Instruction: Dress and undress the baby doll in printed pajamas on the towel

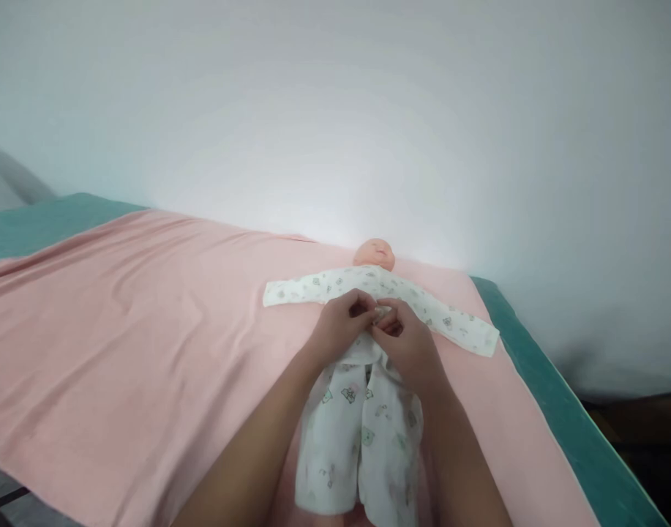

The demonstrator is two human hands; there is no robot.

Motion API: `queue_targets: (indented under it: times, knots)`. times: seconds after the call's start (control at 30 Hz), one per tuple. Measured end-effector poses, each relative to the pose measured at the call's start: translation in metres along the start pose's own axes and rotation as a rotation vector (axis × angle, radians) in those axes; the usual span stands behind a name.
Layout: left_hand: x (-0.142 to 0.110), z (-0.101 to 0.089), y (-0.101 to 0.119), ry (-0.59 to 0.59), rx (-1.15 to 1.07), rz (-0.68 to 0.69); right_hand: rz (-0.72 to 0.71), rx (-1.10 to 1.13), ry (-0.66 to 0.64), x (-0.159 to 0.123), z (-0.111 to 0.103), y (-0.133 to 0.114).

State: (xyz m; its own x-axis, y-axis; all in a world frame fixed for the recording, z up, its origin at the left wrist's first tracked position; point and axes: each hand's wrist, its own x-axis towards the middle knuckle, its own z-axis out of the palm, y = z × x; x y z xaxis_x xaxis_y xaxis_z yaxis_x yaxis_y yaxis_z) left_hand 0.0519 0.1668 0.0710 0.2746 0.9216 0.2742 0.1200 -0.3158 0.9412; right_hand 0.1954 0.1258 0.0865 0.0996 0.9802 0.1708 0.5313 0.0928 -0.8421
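Note:
A baby doll point(376, 253) lies on its back, its head at the far side. It wears a white printed long-sleeved shirt point(467, 327) with both sleeves spread wide, and matching printed pants point(335, 432). Over the middle of the chest, my left hand point(350, 316) pinches the shirt's front between thumb and fingers. My right hand point(402, 329) pinches the same spot from the other side, and the fingertips of both hands nearly meet. The bit of cloth or fastener between them is mostly hidden by my fingers.
A pink blanket point(148, 351) with soft wrinkles lies under the doll. Beneath it, a green mattress point(565, 410) shows at the right edge and far left. A white wall point(313, 110) rises behind. Dark slats point(17, 498) show at the lower left corner.

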Motion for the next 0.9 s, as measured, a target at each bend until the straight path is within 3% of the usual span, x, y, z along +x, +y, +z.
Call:
queue_targets:
  times: [0.2,0.3,0.43,0.5,0.6,0.7,0.9]
  knots:
    - [0.001,-0.001,-0.003,0.024,0.163,0.152,-0.022,0.061,-0.135,-0.002,-0.013,0.002]
    - [0.001,0.003,-0.004,0.045,0.348,0.215,-0.036,0.153,-0.133,-0.001,-0.017,0.003]
    - [0.002,0.007,-0.006,0.086,0.507,0.242,-0.014,0.216,0.136,0.014,-0.013,0.007]
    - [0.003,0.007,-0.007,0.082,0.531,0.244,-0.004,0.128,0.263,0.029,-0.009,0.008]
    - [0.002,0.008,-0.007,0.092,0.558,0.229,-0.037,-0.104,0.315,0.057,-0.003,0.007]
    - [0.002,0.008,-0.006,0.105,0.584,0.223,-0.038,-0.336,0.247,0.088,0.0,0.0]
    - [0.003,0.009,-0.007,0.119,0.529,0.201,0.056,-0.648,-0.045,0.14,0.004,-0.01]
